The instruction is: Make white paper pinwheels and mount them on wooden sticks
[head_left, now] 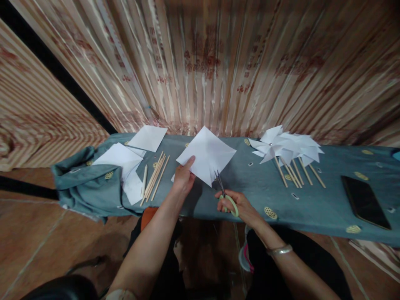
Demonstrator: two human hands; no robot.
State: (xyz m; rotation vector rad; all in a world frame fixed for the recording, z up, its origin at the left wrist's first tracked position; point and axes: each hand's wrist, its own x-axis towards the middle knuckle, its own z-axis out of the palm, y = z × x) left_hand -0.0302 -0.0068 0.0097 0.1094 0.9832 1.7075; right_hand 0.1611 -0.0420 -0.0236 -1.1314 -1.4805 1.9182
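Note:
My left hand (183, 177) pinches the left corner of a white square paper sheet (208, 154) and holds it up over the teal cloth-covered table (243, 196). In my right hand (240, 205) are scissors (225, 195) with pale green handles; their blades are closed on the sheet's lower edge. A silver bangle (279, 250) circles my right wrist.
Several white paper sheets (125, 160) and a bundle of wooden sticks (154, 176) lie at the left. Finished white paper pinwheels on sticks (286, 150) rest at the right. A black phone (364, 201) lies far right. A striped curtain (218, 62) hangs behind.

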